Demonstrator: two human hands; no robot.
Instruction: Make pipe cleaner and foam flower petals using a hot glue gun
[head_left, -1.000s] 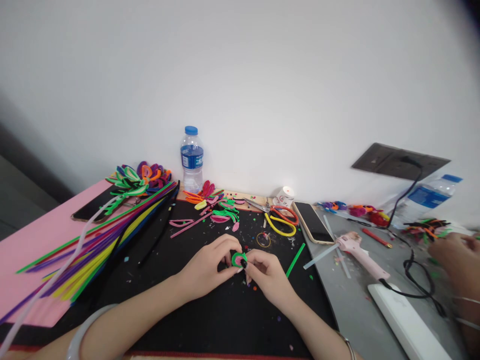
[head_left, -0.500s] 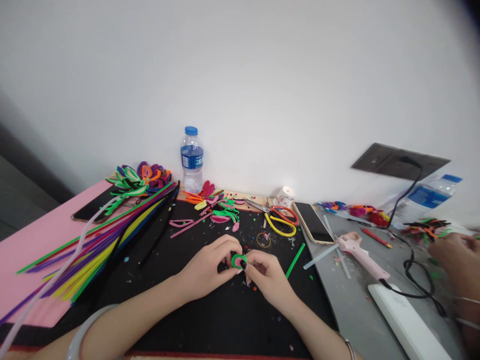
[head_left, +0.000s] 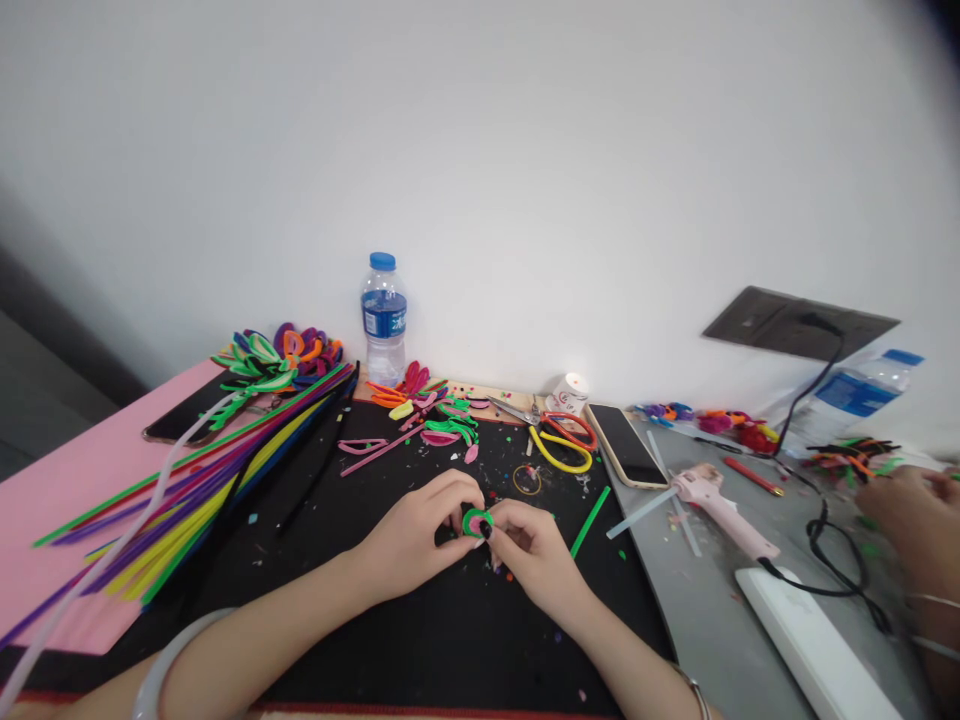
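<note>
Between my two hands, over the black mat (head_left: 360, 640), is a small pipe-cleaner piece (head_left: 474, 522) with a green loop, a pink middle and a black part. My left hand (head_left: 424, 525) pinches it from the left with thumb and fingers. From the other side my right hand (head_left: 531, 545) grips its black end with curled fingers. The fingers hide part of the piece. Just right of my right hand lies a short green pipe cleaner (head_left: 589, 522). Beyond my hands are scissors (head_left: 559, 440) with orange and yellow handles and pink and green shaped pipe cleaners (head_left: 446, 430).
Long pipe cleaners (head_left: 202, 490) lie on pink paper (head_left: 67, 510) at left. A water bottle (head_left: 384, 320) stands by the wall. On the right are a phone (head_left: 630, 447), a pink glue gun (head_left: 724, 510), a power strip (head_left: 814, 645) and a co-worker's hand (head_left: 911, 515).
My hands and the pipe-cleaner piece are almost still. At the right edge the co-worker's hand has shifted slightly.
</note>
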